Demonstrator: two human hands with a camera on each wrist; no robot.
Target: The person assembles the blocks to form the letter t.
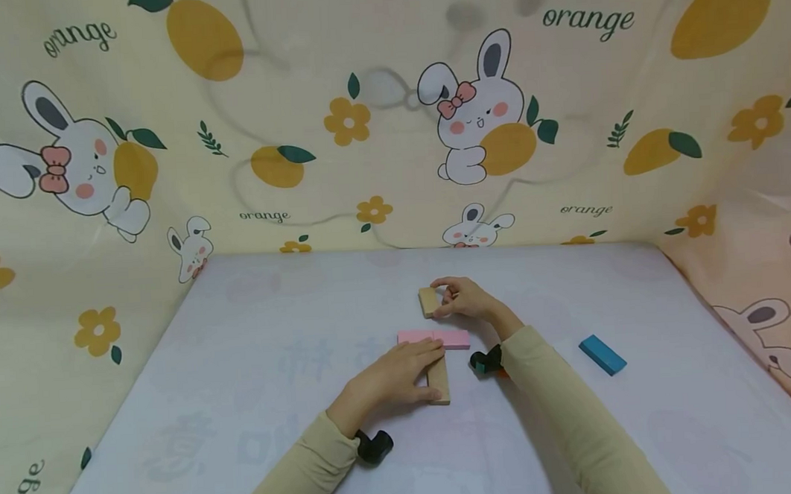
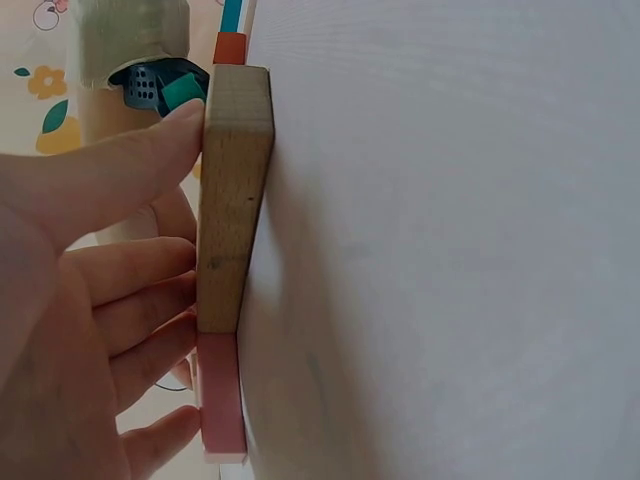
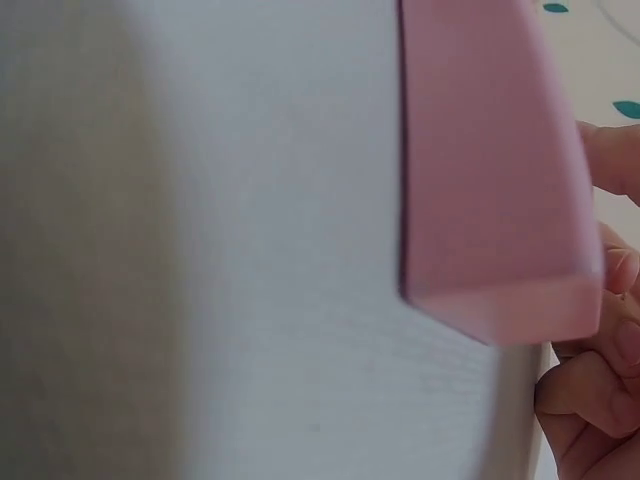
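One far wooden block point(image 1: 428, 303) is pinched in the right hand point(image 1: 467, 297); the left hand point(image 1: 392, 374), fingers extended, rests on the near wooden block point(image 1: 438, 379), and a hasty drag nearer could knock the pink row point(image 1: 455, 338) between the blocks askew

"What's behind the white table point(image 1: 173, 363)?"
"A pale yellow sheet point(image 1: 331, 41); it has bunnies point(image 1: 476, 116), oranges point(image 1: 205, 39), flowers point(image 1: 347, 111) and the word "orange" point(image 1: 588, 20)."
"And the sides point(image 1: 31, 341)?"
"More bunnies there; the right side point(image 1: 769, 205) looks pinker; faint grey shapes point(image 1: 465, 16) show up high."
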